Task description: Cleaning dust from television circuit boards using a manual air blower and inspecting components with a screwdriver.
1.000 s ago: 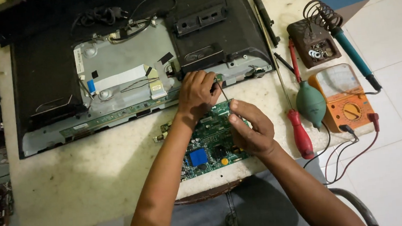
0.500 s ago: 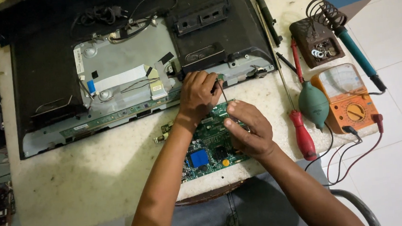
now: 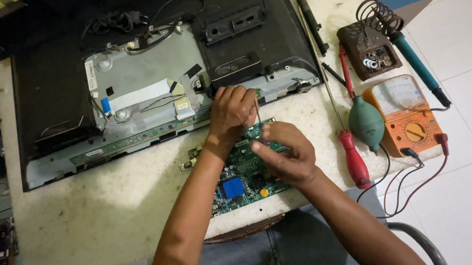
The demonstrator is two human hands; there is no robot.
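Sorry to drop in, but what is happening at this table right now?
A person is bent over a green circuit board at the table's near edge. The left hand and right hand meet over the board around a thin metal tool. Behind it lies an opened flat-screen set, back up. To the right lie a red-handled screwdriver, a green blower bulb, an orange multimeter and a soldering iron.

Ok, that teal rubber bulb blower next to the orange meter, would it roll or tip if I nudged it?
The teal bulb blower lies on its side, so tipping seems unlikely. Its rounded, pear-like body could roll a little, probably curving, though the orange meter and red-handled screwdriver flank it. It looks soft and light.
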